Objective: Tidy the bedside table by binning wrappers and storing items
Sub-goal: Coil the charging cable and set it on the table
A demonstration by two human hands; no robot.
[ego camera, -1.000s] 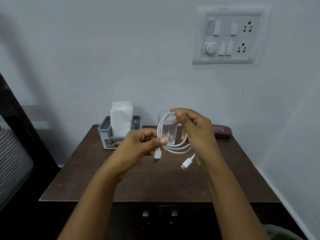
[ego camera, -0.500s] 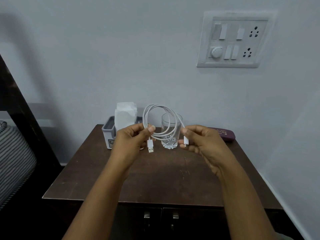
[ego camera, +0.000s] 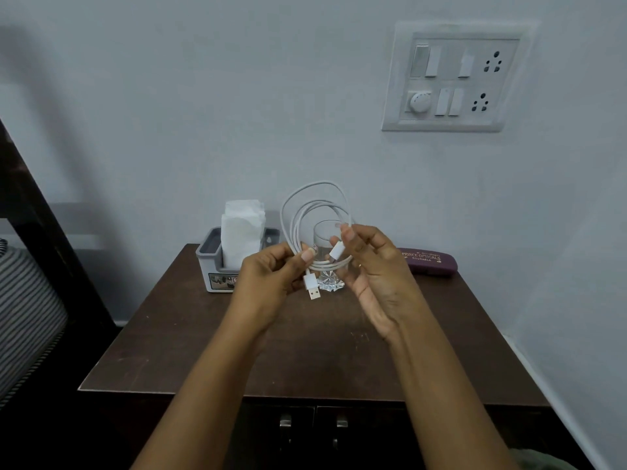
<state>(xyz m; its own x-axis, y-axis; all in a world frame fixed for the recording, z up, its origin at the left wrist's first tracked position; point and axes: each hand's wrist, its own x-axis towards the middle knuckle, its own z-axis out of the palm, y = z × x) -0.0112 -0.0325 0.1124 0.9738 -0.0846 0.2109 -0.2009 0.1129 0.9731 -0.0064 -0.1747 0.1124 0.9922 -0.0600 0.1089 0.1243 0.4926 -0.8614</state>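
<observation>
A white USB cable [ego camera: 314, 205] is coiled into loops and held up above the dark wooden bedside table [ego camera: 210, 351]. My left hand [ego camera: 271, 276] pinches the bundled loops, and the USB plug hangs down just below its thumb. My right hand [ego camera: 371, 266] pinches the cable's other small white plug between thumb and fingertips, close to the right side of the coil. A clear drinking glass [ego camera: 330, 283] stands on the table behind the hands, partly hidden by them.
A grey organizer box [ego camera: 212, 266] holding white tissues [ego camera: 242, 228] stands at the table's back left. A maroon spectacle case [ego camera: 429, 261] lies at the back right. A switchboard [ego camera: 454, 79] is on the wall. Two cupboard door handles [ego camera: 314, 420] show below the tabletop. A striped bed lies left.
The coil has turned upright above my left hand. My right hand has let go of the loop, taken the small plug and brought it in close to the coil.
</observation>
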